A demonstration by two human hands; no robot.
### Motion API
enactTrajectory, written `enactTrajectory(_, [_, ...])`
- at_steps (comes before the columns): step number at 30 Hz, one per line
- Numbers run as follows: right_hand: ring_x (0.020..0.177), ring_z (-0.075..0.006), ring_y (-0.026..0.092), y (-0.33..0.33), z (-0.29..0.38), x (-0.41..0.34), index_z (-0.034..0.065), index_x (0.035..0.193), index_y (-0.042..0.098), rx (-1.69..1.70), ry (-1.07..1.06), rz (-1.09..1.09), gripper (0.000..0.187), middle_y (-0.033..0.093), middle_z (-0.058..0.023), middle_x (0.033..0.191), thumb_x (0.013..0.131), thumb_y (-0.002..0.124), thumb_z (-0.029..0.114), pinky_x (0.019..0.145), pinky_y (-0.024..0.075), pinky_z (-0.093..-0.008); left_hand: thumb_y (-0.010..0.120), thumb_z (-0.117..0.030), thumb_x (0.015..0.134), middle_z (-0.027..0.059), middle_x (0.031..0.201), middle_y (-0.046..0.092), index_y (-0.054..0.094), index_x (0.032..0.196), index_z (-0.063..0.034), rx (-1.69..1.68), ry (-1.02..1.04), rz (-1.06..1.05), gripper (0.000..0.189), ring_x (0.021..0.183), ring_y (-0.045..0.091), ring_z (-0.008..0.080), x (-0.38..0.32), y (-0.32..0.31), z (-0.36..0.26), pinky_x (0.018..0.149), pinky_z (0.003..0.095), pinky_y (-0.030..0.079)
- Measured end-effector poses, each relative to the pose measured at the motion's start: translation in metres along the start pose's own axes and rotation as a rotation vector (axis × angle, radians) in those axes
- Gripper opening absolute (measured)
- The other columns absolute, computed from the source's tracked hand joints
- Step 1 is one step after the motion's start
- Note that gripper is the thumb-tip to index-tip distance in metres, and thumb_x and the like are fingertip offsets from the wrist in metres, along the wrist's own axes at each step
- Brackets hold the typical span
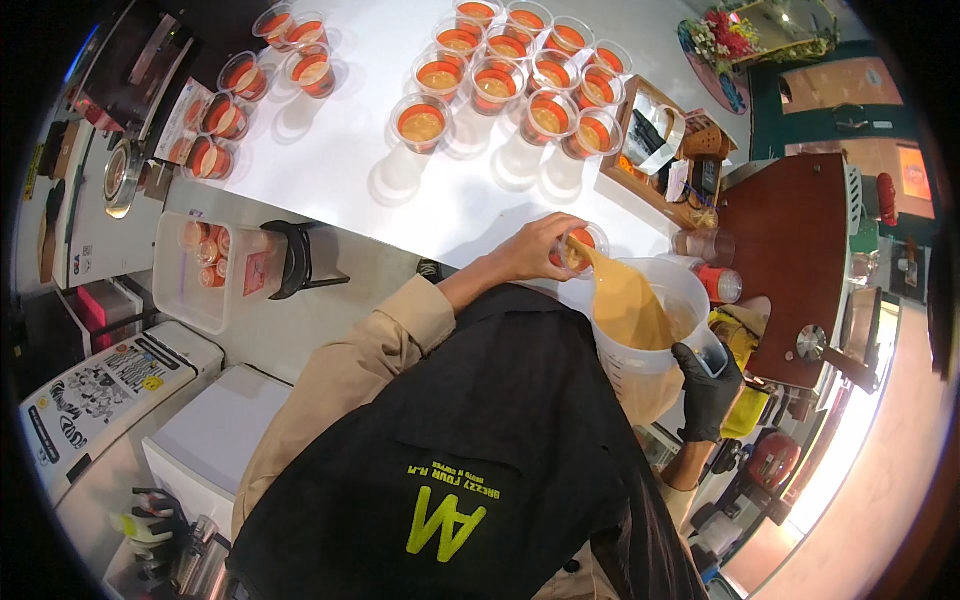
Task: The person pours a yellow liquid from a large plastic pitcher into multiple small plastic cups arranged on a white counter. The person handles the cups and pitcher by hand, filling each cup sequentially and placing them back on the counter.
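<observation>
My bare left hand (541, 247) grips a clear plastic cup (587, 241) with an orange-red band near the table's front edge. In a black glove, my right hand (705, 394) holds the handle of a translucent measuring jug (637, 375). The jug is tilted, and tan liquid (628, 304) runs from its spout into the cup. Behind my hands, several similar cups with tan contents stand in a group on the white table (330, 161); the nearest one (421, 126) sits slightly apart. More banded cups (311, 71) stand at the table's left.
A wooden box (637, 172) with assorted items stands right of the cups. Beside the jug are a clear cup (705, 246) and a red-banded container (720, 283). Left of the table, a translucent bin (184, 277) holds several lidded cups, near a black chair (300, 259).
</observation>
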State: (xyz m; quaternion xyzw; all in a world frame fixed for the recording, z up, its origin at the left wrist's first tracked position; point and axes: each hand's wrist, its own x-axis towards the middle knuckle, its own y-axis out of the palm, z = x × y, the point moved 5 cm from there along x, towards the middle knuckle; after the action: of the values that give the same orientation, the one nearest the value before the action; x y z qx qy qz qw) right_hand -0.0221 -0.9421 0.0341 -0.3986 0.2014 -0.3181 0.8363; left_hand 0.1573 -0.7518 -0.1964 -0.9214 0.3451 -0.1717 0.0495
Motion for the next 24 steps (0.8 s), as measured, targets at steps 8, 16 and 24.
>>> enactTrajectory(8, [0.069, -0.0114, 0.062, -0.01, -0.023, 0.002, -0.0043, 0.102, 0.071, 0.134, -0.003, -0.027, 0.039, 0.072, -0.0051, 0.082, 0.07, 0.088, 0.01, 0.065, 0.0513, -0.0278, 0.09, -0.022, 0.064, 0.0162, 0.131, 0.058, 0.054, 0.133, -0.0021, -0.035, -0.034, -0.001, 0.081, 0.122, 0.057, 0.0313, 0.001, -0.003, 0.001, 0.102, 0.0393, 0.047])
enactTrajectory(16, [0.054, -0.0064, 0.051, -0.04, -0.04, -0.005, -0.0015, 0.1, 0.068, 0.303, 0.032, -0.132, 0.028, 0.06, 0.0015, 0.072, 0.073, 0.072, 0.003, 0.048, 0.0378, -0.0218, 0.09, -0.021, 0.063, 0.0156, 0.132, 0.058, 0.053, 0.134, -0.0016, -0.009, -0.01, -0.033, 0.083, 0.122, 0.057, 0.0305, 0.004, -0.007, -0.005, 0.104, 0.038, 0.047])
enactTrajectory(24, [0.055, -0.0085, 0.052, -0.052, -0.022, -0.016, -0.0021, 0.103, 0.067, 0.47, -0.017, -0.181, 0.036, 0.06, -0.0006, 0.073, 0.069, 0.075, 0.009, 0.049, 0.0409, -0.0221, 0.09, -0.019, 0.063, 0.0147, 0.132, 0.059, 0.053, 0.135, -0.0021, -0.041, -0.012, -0.037, 0.083, 0.123, 0.057, 0.0288, 0.008, -0.007, -0.016, 0.104, 0.0377, 0.046])
